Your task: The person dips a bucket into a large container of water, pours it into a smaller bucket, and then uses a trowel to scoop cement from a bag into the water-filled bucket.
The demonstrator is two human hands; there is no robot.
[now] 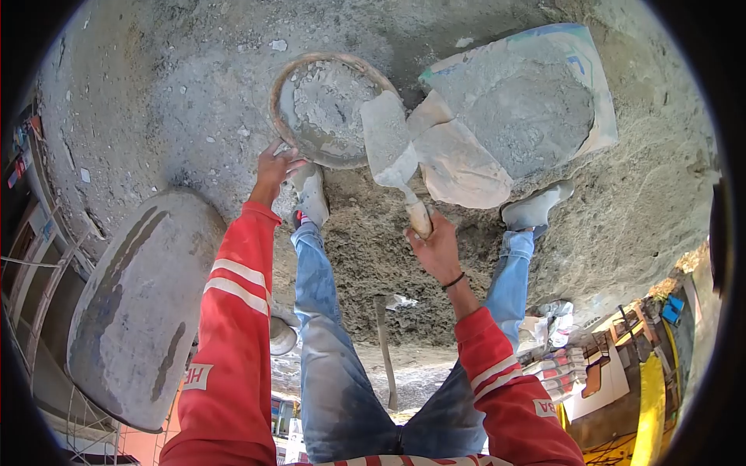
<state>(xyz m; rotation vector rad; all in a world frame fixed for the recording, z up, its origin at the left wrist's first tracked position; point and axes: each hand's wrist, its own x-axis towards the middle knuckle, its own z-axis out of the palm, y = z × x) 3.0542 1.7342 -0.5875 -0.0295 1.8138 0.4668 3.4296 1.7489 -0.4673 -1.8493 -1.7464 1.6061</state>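
Note:
My right hand (437, 247) grips the wooden handle of a trowel (388, 140), whose grey-coated blade points away from me over the right rim of a round pan (277, 105). Grey mortar (330, 101) lies in the pan. At the pan's near left rim is my left hand (277, 167), its fingers spread and touching or very near the rim. Right of the trowel lies an opened paper sack (602, 101) with a mound of grey mortar (532, 113) on it. A folded flap of the sack (462, 167) reaches close to the trowel.
A large grey-crusted wheelbarrow tray (140, 303) stands at the left. My shoes (311, 194) rest on rough ground near the pan and sack. Between my legs lies a tool with a long handle (386, 357). Stacked sacks (556, 373) and a yellow object (650, 412) are at lower right.

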